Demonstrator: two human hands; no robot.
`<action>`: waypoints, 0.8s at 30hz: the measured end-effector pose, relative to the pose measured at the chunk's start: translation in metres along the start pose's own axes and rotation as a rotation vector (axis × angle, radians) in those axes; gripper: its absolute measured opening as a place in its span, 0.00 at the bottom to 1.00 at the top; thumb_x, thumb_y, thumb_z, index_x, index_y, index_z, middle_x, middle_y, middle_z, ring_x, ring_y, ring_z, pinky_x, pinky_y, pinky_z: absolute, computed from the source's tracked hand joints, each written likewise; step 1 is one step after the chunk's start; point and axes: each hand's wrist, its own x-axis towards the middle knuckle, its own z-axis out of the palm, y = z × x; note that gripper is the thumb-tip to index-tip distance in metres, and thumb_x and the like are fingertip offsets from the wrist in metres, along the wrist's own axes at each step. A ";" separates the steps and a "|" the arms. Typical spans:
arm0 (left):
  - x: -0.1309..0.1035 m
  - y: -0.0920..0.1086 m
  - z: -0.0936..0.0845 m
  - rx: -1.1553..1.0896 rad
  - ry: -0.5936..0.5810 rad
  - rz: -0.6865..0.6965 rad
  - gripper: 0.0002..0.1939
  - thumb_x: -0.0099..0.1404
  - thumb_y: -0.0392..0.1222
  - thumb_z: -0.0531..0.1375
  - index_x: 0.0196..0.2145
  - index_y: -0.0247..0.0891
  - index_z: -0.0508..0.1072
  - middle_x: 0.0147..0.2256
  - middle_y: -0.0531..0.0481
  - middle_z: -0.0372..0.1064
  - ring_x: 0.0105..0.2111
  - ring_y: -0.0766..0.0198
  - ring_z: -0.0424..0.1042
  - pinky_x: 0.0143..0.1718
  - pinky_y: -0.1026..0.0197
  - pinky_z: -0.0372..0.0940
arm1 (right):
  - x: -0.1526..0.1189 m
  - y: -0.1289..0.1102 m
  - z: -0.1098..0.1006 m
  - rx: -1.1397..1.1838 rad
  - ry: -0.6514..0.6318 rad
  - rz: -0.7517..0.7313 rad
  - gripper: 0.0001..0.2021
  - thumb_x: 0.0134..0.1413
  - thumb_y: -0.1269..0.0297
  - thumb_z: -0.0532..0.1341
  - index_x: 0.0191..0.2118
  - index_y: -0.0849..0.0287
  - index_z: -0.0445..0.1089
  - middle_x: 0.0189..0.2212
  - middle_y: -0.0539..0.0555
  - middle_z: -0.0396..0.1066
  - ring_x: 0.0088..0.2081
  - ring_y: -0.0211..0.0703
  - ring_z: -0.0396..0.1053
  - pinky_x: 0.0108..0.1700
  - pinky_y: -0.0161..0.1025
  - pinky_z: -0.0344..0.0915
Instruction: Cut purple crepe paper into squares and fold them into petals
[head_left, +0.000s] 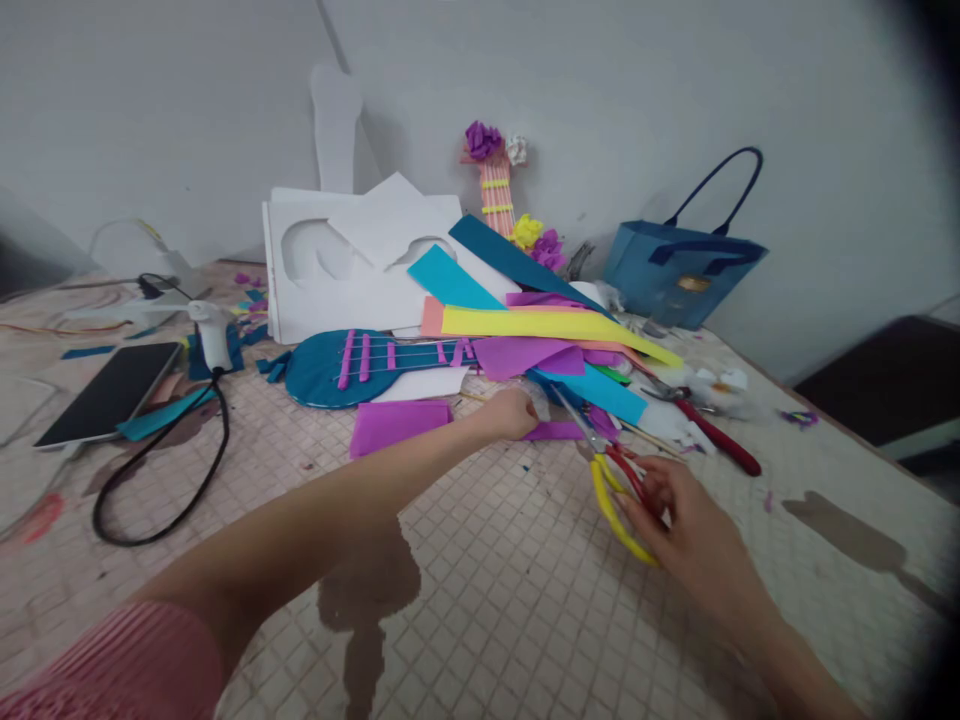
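Note:
My right hand (679,505) holds a pair of scissors (600,445) with red and yellow handles. The blades point away from me and reach the paper pile. My left hand (516,414) is closed by the near edge of that pile, beside a purple paper strip (556,431). What its fingers grip is hidden. Just beyond it lies a blue paper guitar (330,370) with pink crossbars, its neck end covered by purple paper (525,356). Yellow (540,322) and light blue paper strips (611,395) overlap there. A folded purple sheet (397,425) rests left of my left hand.
White cut-out boards (330,280) lean on the wall. A pink craft guitar neck (495,190) stands behind the pile, a blue bag (675,270) at right. Red-handled pliers (720,438) lie right of the scissors. A phone (112,392) and glue gun (214,335) with cable are left.

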 end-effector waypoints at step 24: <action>-0.023 -0.003 0.003 0.121 0.098 -0.005 0.15 0.67 0.44 0.57 0.48 0.34 0.68 0.47 0.44 0.67 0.44 0.58 0.70 0.44 0.50 0.68 | 0.006 -0.005 0.025 -0.348 -0.121 -0.262 0.21 0.62 0.57 0.50 0.58 0.54 0.60 0.42 0.58 0.68 0.34 0.49 0.73 0.28 0.43 0.68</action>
